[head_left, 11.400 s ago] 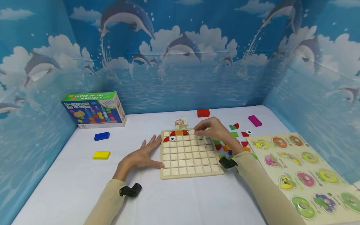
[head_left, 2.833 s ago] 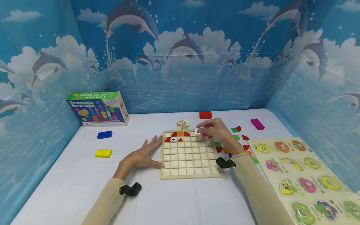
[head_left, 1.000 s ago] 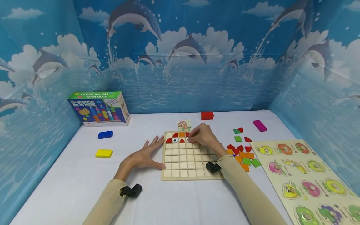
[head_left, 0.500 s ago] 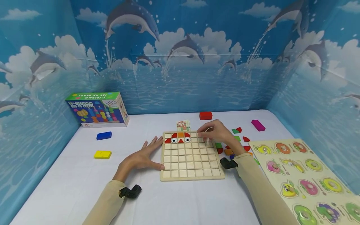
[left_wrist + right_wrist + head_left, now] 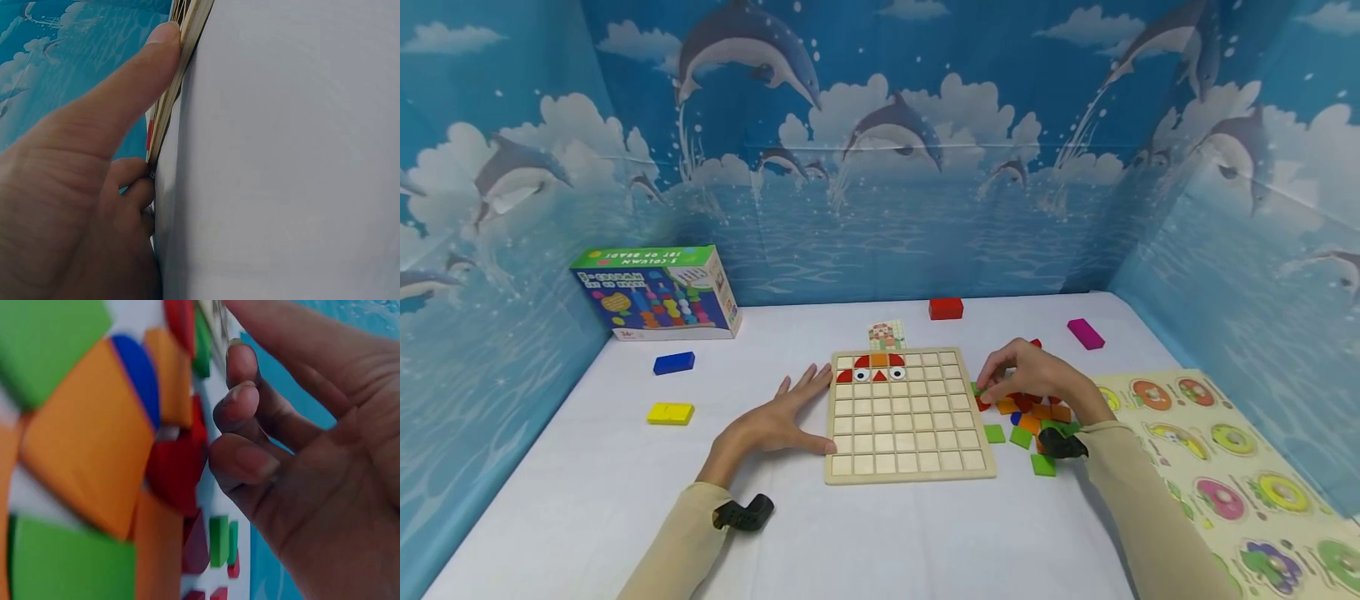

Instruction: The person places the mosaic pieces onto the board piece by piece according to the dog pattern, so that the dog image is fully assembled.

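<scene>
A square wooden grid board lies mid-table. At its far left sit several red pieces, an orange square and two eye discs with a red triangle between them. My left hand lies at the board's left edge, fingers spread and thumb touching the rim; the left wrist view shows the thumb against that edge. My right hand is over the loose pieces right of the board, its thumb and index fingertips close to a red piece. In the right wrist view its loosely bent fingers hold nothing visible.
Loose green squares, orange pieces and a blue piece lie beside the board. A fruit puzzle board is at right. A picture card, red block, magenta block, blue block, yellow block and toy box stand around.
The red triangle and second eye disc were added to the board's second row. My right hand then left the board and moved right, over the loose pieces. My left hand stays put.
</scene>
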Motion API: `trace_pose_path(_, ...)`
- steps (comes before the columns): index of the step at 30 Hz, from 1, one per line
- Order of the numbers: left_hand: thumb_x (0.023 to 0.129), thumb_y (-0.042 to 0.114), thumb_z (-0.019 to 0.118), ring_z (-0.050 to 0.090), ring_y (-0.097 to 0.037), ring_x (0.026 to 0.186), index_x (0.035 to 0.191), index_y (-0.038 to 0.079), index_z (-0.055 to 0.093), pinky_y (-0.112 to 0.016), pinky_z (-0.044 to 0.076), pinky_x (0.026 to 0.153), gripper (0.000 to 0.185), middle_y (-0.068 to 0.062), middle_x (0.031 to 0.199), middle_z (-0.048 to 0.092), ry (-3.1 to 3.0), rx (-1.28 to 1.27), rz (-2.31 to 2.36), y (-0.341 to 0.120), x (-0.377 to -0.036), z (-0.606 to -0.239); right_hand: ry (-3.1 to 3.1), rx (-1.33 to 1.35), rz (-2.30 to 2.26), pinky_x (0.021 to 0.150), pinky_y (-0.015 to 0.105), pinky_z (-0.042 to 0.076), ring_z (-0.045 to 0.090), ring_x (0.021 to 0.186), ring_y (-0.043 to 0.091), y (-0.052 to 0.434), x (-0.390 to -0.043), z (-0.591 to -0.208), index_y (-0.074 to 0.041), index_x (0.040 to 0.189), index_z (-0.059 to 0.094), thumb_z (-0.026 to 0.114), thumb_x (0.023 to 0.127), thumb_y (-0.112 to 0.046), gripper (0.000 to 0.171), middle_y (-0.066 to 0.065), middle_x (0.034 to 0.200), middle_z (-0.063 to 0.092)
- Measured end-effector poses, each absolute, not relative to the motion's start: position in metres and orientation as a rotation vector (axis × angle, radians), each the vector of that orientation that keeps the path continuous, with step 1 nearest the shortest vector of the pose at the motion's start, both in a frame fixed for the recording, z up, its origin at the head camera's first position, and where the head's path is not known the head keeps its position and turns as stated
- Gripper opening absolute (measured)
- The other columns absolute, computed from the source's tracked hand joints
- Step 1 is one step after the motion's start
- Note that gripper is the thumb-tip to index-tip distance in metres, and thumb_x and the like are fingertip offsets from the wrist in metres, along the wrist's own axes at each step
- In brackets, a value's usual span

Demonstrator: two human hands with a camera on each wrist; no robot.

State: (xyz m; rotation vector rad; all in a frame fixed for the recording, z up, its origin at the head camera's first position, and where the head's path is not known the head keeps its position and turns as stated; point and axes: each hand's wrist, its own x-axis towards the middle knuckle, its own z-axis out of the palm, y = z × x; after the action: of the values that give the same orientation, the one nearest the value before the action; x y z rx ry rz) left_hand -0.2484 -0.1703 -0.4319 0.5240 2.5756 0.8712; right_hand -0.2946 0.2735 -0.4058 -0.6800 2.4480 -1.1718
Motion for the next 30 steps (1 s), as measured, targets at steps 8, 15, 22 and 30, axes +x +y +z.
trace_pose_path(8,0.082,0.047,0.095,-0.011,-0.037,0.167,0.175,0.023,0.017,-0.06,-0.007,0.134,0.123,-0.009,0.182,-0.001,2.578,0.551,0.879,-0.171,-0.249,-0.432,2.467,-0.742,-1.129,0.067,0.023,0.051,0.056,0.076,0.02,0.273,-0.295,-0.414,-0.001,0.097,0.079,0.09,0.086,-0.004,0.016,0.007,0.079,0.063)
trace_pose_path(15,0.082,0.046,0.095,-0.01,-0.035,0.167,0.175,0.022,0.018,-0.058,-0.007,0.135,0.123,-0.01,0.182,0.0,2.579,0.553,0.876,-0.171,-0.249,-0.433,2.579,-0.671,-1.104,0.069,0.026,0.052,0.057,0.078,0.023,0.269,-0.296,-0.416,-0.003,0.1,0.081,0.088,0.089,-0.005,0.013,0.004,0.08,0.063)
trace_pose_path(22,0.081,0.047,0.095,-0.009,-0.036,0.167,0.175,0.023,0.018,-0.061,-0.006,0.134,0.123,-0.009,0.182,0.001,2.583,0.538,0.869,-0.171,-0.248,-0.434,2.622,-0.6,-1.05,0.071,0.029,0.051,0.057,0.08,0.023,0.267,-0.299,-0.417,-0.004,0.101,0.082,0.087,0.091,-0.007,0.011,0.003,0.08,0.063)
trace_pose_path(30,0.082,0.046,0.094,-0.011,-0.038,0.167,0.175,0.023,0.018,-0.063,-0.007,0.133,0.123,-0.009,0.182,0.0,2.577,0.53,0.877,-0.169,-0.248,-0.434,2.617,-0.526,-1.041,0.069,0.03,0.053,0.057,0.078,0.023,0.266,-0.297,-0.413,-0.006,0.096,0.078,0.088,0.09,-0.011,0.013,0.004,0.08,0.064)
